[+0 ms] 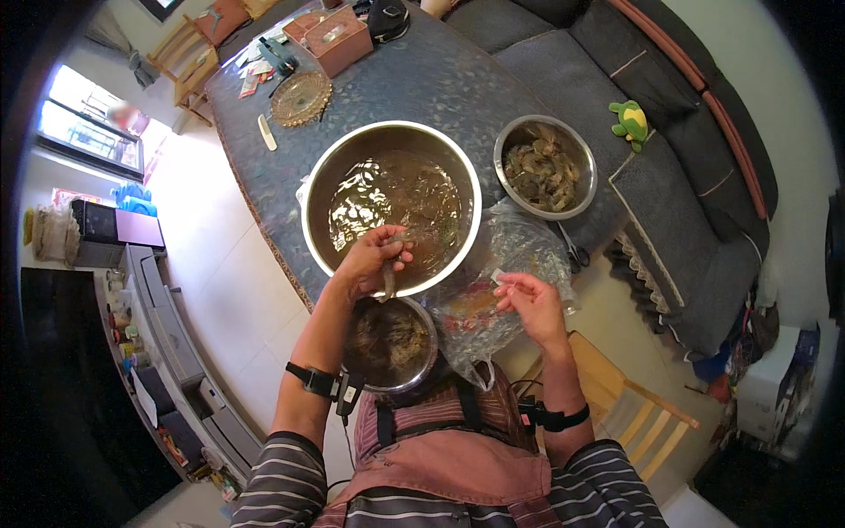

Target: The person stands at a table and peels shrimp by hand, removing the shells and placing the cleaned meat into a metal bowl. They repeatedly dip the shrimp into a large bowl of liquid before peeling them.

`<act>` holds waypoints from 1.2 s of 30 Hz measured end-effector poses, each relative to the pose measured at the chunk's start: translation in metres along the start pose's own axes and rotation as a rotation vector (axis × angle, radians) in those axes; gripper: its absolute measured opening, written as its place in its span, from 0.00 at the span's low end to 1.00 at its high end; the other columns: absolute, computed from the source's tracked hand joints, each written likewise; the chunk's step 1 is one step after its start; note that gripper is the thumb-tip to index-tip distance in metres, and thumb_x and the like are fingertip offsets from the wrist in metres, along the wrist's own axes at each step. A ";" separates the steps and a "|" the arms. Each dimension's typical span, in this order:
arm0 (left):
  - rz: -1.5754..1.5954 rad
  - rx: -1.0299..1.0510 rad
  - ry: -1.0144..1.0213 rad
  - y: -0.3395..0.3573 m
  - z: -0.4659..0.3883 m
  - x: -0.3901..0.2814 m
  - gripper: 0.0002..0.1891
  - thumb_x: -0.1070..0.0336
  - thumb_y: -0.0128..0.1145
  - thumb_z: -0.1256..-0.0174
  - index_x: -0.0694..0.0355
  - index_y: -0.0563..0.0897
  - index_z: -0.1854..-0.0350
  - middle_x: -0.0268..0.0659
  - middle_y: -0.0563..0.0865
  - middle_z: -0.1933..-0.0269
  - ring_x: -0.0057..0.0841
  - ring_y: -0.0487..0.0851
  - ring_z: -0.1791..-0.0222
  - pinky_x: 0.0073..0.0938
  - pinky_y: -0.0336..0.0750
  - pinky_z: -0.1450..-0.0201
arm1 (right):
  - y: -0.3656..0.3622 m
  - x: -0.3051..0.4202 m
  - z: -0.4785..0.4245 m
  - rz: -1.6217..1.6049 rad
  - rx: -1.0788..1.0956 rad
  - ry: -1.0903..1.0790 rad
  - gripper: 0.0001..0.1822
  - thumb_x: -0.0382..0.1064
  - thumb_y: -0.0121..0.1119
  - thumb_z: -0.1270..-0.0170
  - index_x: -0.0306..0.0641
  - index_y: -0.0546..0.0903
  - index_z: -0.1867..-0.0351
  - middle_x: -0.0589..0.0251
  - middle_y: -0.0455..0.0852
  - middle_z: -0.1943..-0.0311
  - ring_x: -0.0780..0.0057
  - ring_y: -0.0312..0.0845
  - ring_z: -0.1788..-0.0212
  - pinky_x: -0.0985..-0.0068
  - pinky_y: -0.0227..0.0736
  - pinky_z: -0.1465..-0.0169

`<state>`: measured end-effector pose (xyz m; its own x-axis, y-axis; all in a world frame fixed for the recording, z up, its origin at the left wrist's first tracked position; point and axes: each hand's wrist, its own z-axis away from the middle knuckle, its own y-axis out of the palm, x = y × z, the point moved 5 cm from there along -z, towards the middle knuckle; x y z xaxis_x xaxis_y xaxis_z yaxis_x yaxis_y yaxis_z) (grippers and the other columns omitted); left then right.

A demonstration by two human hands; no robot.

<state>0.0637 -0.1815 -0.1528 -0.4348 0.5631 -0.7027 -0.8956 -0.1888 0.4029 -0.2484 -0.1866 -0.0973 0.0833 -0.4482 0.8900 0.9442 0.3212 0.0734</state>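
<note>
My left hand (373,256) pinches a raw grey shrimp (389,282) over the near rim of a large steel basin (476,210) of murky water. Between the thumb and fingertips of my right hand (538,309) is a small flat whitish piece (498,276), too small to name. That hand hovers above a clear plastic bag (511,247) spread on the table. Below my left hand sits a smaller steel bowl (432,350) with brownish, whiskery shrimp scraps in it. To the right of the basin, another steel bowl (589,188) holds a heap of shrimp (544,170).
Scissors (575,252) lie beside the bag near the edge of the dark-covered table (429,79). A glass plate (301,99), a white comb-like item (267,132) and a pink tissue box (340,41) stand farther back. A grey sofa (561,72) and a wooden chair (614,376) flank the right side.
</note>
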 end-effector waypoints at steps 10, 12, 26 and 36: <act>0.096 -0.076 0.199 0.002 -0.005 0.006 0.13 0.69 0.49 0.19 0.63 0.79 0.40 0.36 0.88 0.52 0.19 0.83 0.60 0.25 0.81 0.63 | 0.049 0.010 0.024 0.273 0.112 -0.100 0.13 0.31 0.55 0.27 0.32 0.84 0.46 0.60 0.92 0.61 0.81 0.85 0.66 0.80 0.80 0.64; 0.116 -0.052 0.141 0.012 -0.017 0.009 0.10 0.66 0.48 0.18 0.61 0.80 0.45 0.33 0.89 0.54 0.19 0.82 0.62 0.24 0.79 0.62 | 0.044 0.007 0.032 0.295 0.077 -0.100 0.13 0.31 0.55 0.27 0.31 0.84 0.47 0.61 0.92 0.61 0.81 0.85 0.66 0.80 0.81 0.63; 0.014 0.020 0.419 0.001 0.029 -0.019 0.11 0.63 0.46 0.17 0.54 0.77 0.40 0.34 0.87 0.44 0.27 0.85 0.45 0.41 0.83 0.45 | 0.067 0.029 0.099 0.422 -0.076 -0.160 0.12 0.32 0.55 0.27 0.30 0.85 0.50 0.62 0.93 0.62 0.83 0.83 0.70 0.81 0.80 0.63; 0.247 0.185 0.319 0.029 0.106 -0.053 0.13 0.63 0.44 0.16 0.59 0.75 0.38 0.38 0.85 0.43 0.31 0.84 0.42 0.38 0.85 0.42 | 0.120 0.014 0.122 0.430 -0.030 -0.174 0.11 0.32 0.54 0.25 0.31 0.83 0.48 0.62 0.91 0.62 0.82 0.83 0.68 0.80 0.80 0.62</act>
<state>0.0714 -0.1320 -0.0418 -0.6666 0.2370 -0.7067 -0.7422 -0.1232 0.6588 -0.1727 -0.0526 -0.0217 0.4171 -0.1324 0.8992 0.8445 0.4223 -0.3295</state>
